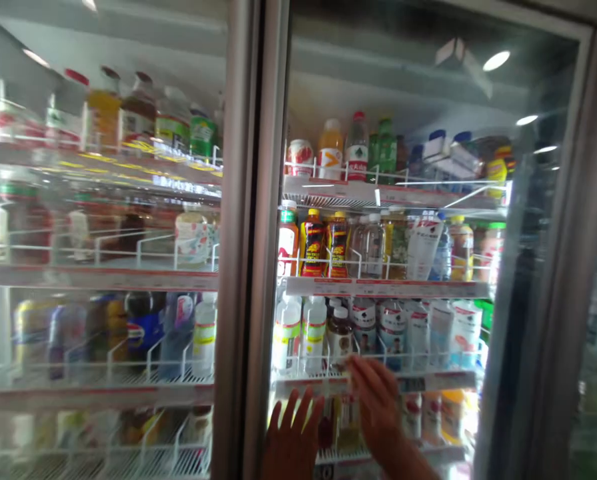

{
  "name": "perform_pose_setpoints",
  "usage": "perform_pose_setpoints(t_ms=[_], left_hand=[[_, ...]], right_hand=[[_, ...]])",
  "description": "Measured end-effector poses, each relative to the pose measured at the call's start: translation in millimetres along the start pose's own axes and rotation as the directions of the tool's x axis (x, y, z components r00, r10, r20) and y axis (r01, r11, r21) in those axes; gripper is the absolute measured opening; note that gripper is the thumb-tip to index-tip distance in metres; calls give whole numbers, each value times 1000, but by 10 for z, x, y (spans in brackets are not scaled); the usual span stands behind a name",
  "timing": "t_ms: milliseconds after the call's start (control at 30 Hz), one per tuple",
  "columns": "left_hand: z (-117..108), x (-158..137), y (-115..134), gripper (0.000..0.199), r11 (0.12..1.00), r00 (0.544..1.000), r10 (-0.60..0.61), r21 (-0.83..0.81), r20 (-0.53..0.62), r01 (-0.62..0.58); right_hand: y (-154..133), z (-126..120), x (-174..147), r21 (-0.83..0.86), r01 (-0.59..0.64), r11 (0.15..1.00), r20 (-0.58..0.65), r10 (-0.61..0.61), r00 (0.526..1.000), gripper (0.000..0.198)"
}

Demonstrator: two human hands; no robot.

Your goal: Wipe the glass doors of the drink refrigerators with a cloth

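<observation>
My left hand is raised low in the view, its fingers apart and holding nothing, beside the metal door frame. My right hand is to the right of it, slightly blurred, with fingers stretched out and nothing seen in them. Its fingertips overlap the lower edge of a dark bottle with a white cap; whether they touch anything I cannot tell. Left of that bottle stand clear bottles with yellow-green labels. Behind my hands, a lower shelf with more drinks is partly hidden.
A glass-fronted drinks fridge fills the view, with ceiling lights reflected in the glass. White wire rails edge the shelves. Two bottles with red and yellow labels stand higher up. The left section holds several blurred bottles.
</observation>
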State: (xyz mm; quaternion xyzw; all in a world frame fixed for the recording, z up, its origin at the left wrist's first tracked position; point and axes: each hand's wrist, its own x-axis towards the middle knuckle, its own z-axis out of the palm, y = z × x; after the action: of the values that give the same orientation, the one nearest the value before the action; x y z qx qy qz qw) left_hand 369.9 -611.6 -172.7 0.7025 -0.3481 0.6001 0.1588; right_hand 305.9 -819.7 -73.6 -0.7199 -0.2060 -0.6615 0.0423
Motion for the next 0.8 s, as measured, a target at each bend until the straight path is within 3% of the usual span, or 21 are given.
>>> perform_pose_setpoints(t_ms=[100, 200, 267, 333, 467, 533, 600, 700, 800], left_hand=[[14, 28, 2, 62, 999, 999, -7, -34, -34, 6], [-43, 217, 68, 62, 994, 991, -79, -83, -105, 70], [-129, 470, 104, 61, 990, 985, -98, -113, -144, 82], [-231, 801, 97, 62, 991, 984, -69, -129, -162, 48], [-369, 1451, -43, 64, 997, 985, -27, -72, -172, 14], [-374, 1648, -121, 63, 999, 988, -36, -15, -148, 34], [-347, 1732, -170, 64, 998, 994, -35, 52, -104, 41], [-291, 1713, -187, 65, 990, 998, -30, 134, -63, 38], [-256, 1661, -170, 66, 984, 997, -41, 172, -67, 52]], right_hand=[[4, 8, 28, 41, 98, 994, 119, -102, 988, 45], [201, -23, 399, 3, -27, 1000, -84, 27, 996, 50], [298, -27, 629, -19, -119, 993, -222, 112, 969, 54], [294, -10, 707, -20, -132, 991, -249, 123, 961, 55], [186, -11, 565, 46, 91, 995, 26, -93, 995, 52], [266, -72, 577, 64, 124, 990, 49, -127, 991, 52], [459, -159, 683, 27, 28, 999, -95, -26, 995, 53], [758, -263, 773, -30, -137, 990, -313, 121, 942, 56], [782, -283, 515, -53, -183, 982, -328, 156, 931, 54]])
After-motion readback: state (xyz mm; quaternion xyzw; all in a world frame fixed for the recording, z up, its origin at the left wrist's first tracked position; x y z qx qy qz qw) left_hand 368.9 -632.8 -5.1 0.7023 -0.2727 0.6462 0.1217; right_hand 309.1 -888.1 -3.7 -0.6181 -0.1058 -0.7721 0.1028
